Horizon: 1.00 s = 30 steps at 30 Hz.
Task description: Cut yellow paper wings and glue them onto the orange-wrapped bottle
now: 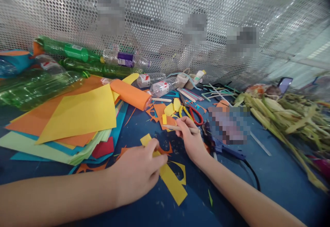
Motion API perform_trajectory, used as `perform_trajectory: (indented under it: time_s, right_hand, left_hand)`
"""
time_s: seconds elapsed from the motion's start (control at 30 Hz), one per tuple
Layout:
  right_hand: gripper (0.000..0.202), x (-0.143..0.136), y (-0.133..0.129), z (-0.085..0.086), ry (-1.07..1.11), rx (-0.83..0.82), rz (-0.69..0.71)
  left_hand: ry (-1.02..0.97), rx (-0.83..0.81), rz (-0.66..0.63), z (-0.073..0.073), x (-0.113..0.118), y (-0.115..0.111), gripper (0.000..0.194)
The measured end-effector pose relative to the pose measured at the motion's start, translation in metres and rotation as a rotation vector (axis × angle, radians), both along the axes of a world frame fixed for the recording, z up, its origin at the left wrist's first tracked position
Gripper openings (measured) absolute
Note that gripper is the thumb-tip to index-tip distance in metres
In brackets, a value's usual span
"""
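My right hand (192, 143) is closed around a pale, pencil-like stick (170, 127), which points left over the paper scraps. A small yellow paper piece (164, 118) lies just beyond the stick's left end. The curled fingers of my left hand (138, 172) are on a long yellow paper strip (174, 184), covering its middle. Beside that strip is a yellow offcut (180, 170) with a curved cut-out. Scissors with red handles (196, 115) and a pair with yellow handles (184, 112) lie beyond my right hand.
Coloured paper sheets (79, 113) are stacked at left, with green bottles (43, 86) behind. An orange-wrapped bottle (131, 93) lies at centre. To the right are a blue glue gun (223, 148) with a black cord and corn husks (278, 117). A perforated metal screen (160, 3) stands behind.
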State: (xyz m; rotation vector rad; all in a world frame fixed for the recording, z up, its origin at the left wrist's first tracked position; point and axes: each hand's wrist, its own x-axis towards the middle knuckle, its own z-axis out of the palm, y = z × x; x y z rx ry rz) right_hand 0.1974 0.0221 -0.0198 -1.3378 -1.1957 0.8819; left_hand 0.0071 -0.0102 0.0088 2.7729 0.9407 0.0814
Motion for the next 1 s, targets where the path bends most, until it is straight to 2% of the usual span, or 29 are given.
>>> perform_trajectory:
  time_s: [0.13,0.2,0.27,0.33,0.4,0.43,0.5,0.6,0.67,0.73,0.83,0.9,1.0]
  right_hand:
    - [0.024,-0.001,-0.001,0.002,0.025,0.005,-0.029]
    - [0.026,-0.001,-0.001,0.003,0.053,0.008,-0.008]
    - [0.030,-0.001,-0.003,0.004,0.068,0.008,0.026]
    - [0.031,-0.002,-0.005,0.004,0.080,0.018,0.053]
    - [0.027,-0.003,-0.007,0.005,0.121,0.038,0.069]
    - [0.024,-0.004,-0.008,0.005,0.145,0.043,0.083]
    - [0.017,-0.005,-0.011,0.007,0.167,0.047,0.118]
    - [0.019,-0.005,-0.012,0.007,0.119,0.074,0.183]
    - [0.020,-0.005,-0.011,0.006,0.082,0.082,0.220]
    - [0.021,-0.005,-0.009,0.003,0.029,0.077,0.237]
    - [0.018,-0.005,-0.007,0.000,-0.075,0.078,0.295]
    - [0.015,-0.005,-0.008,-0.002,-0.161,0.065,0.374]
    - [0.015,-0.005,-0.009,-0.003,-0.261,0.031,0.451]
  left_hand:
    - [-0.203,-0.136,0.070,0.009,-0.002,0.013,0.016]
    - [-0.341,-0.273,0.124,0.014,-0.004,0.023,0.010]
    - [-0.444,-0.491,0.211,0.019,-0.005,0.035,0.008]
    - [-0.520,-0.837,0.285,0.022,-0.006,0.044,0.015]
    - [-0.602,-1.099,0.384,0.022,-0.005,0.048,0.020]
    - [-0.632,-1.169,0.418,0.021,-0.005,0.049,0.022]
    - [-0.651,-1.194,0.429,0.017,-0.004,0.047,0.024]
    - [-0.565,-1.070,0.339,0.010,-0.002,0.042,0.024]
    - [-0.446,-0.921,0.262,0.007,-0.002,0.039,0.027]
    - [-0.336,-0.674,0.198,0.005,-0.003,0.036,0.039]
    - [-0.244,-0.163,0.141,0.002,-0.004,0.031,0.049]
    - [-0.207,0.064,0.039,0.000,-0.004,0.027,0.042]
    - [-0.103,0.182,-0.147,-0.003,-0.003,0.018,0.024]
